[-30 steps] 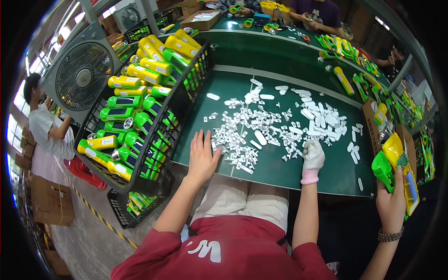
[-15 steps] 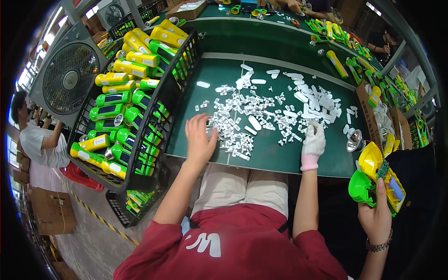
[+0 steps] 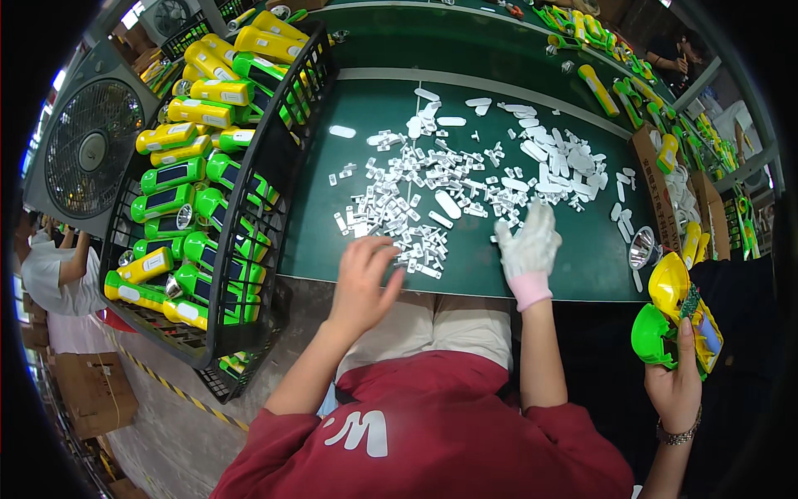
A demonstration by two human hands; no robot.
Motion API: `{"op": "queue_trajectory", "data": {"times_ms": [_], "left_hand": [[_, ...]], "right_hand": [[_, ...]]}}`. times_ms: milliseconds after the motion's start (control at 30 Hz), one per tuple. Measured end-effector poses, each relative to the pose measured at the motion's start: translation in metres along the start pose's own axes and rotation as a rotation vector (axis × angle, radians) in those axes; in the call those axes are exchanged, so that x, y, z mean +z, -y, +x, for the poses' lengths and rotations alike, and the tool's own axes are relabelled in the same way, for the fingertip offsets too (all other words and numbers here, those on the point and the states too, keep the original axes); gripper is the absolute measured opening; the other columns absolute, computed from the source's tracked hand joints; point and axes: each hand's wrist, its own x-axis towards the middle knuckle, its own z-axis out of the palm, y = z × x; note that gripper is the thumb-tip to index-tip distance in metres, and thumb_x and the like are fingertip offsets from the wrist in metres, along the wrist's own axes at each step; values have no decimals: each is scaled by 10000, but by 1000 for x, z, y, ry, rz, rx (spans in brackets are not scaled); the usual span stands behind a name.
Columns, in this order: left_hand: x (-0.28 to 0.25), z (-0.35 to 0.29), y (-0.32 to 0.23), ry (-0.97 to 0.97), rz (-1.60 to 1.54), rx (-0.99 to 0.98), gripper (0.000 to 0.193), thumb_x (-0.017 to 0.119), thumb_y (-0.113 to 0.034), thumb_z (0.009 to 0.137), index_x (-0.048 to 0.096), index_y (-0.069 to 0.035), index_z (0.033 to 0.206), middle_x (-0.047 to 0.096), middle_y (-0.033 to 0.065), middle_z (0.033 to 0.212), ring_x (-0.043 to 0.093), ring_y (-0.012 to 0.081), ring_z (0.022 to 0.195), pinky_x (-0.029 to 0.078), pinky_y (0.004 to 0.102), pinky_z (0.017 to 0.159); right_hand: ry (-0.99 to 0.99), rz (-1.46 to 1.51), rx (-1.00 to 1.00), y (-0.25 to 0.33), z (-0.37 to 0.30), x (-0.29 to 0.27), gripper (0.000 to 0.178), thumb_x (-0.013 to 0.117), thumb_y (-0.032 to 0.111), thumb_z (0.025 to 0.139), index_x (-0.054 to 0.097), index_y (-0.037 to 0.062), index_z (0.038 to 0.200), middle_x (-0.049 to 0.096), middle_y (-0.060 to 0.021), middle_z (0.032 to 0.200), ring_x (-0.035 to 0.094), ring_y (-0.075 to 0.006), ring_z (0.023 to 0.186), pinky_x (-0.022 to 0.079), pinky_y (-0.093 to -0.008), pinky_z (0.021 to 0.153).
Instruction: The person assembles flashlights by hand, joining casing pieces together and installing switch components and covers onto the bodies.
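My bare left hand (image 3: pixel 366 279) rests at the near edge of a heap of small white plastic parts (image 3: pixel 407 179), fingers bent and thumb apart, with nothing visible in it. My right hand (image 3: pixel 529 249), in a white glove with a pink cuff, is spread open above the green tabletop, below the larger white oval pieces (image 3: pixel 565 158). Its fingertips are close to the near side of the white parts. A single white oval piece (image 3: pixel 447 204) lies among the small ones, between my hands.
A black crate (image 3: pixel 218 333) full of yellow and green flashlights stands to the left, beside a grey fan (image 3: pixel 91 154). At right, a co-worker's hand (image 3: pixel 677 382) holds an opened flashlight housing (image 3: pixel 669 283) next to a silver reflector (image 3: pixel 642 248). Cardboard boxes (image 3: pixel 652 179) border the table's right side.
My gloved right hand has moved left and nearer, its fingers going from pinched together to spread. My left hand has come nearer and slightly right. The whole view has shifted a little.
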Motion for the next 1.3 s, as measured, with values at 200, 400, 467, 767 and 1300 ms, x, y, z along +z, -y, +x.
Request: {"op": "queue_trajectory", "data": {"times_ms": [200, 400, 467, 767, 1300], "left_hand": [[24, 23, -20, 267, 132, 128, 664, 698, -329, 714, 444, -80, 1274, 318, 166, 1356, 289, 383, 1233, 261, 479, 1005], [36, 30, 1, 155, 216, -42, 676, 676, -300, 740, 393, -36, 1294, 305, 207, 1359, 267, 395, 1257, 236, 490, 1022], [31, 34, 8, 73, 316, -116, 654, 672, -279, 744, 399, -8, 1272, 319, 216, 1348, 284, 400, 1248, 234, 485, 1024], [8, 57, 70, -159, 477, -175, 496, 627, -193, 795, 443, 0, 1214, 435, 196, 1266, 387, 365, 1181, 285, 439, 994], [29, 54, 21, 161, 369, -158, 672, 664, -342, 757, 392, -93, 1318, 273, 214, 1388, 249, 401, 1271, 196, 513, 1029]], "right_hand": [[5, 11, -119, 33, 13, 12, 775, 572, 528, 753, 381, 20, 1307, 383, -185, 1324, 355, -314, 1236, 279, -449, 995], [5, 203, -251, 69, 19, 19, 686, 614, 411, 754, 414, 2, 1267, 412, -174, 1305, 381, -289, 1217, 284, -403, 1006], [48, 237, -292, 88, 26, 28, 690, 573, 424, 780, 388, -5, 1287, 393, -187, 1323, 356, -296, 1240, 264, -410, 1025], [100, 349, -396, 167, 33, 52, 646, 511, 432, 821, 389, 14, 1298, 387, -174, 1337, 345, -279, 1254, 237, -405, 1047], [50, 184, -397, 115, 72, 45, 503, 529, 355, 802, 500, 31, 1186, 496, -112, 1206, 427, -212, 1149, 336, -354, 932]]}}
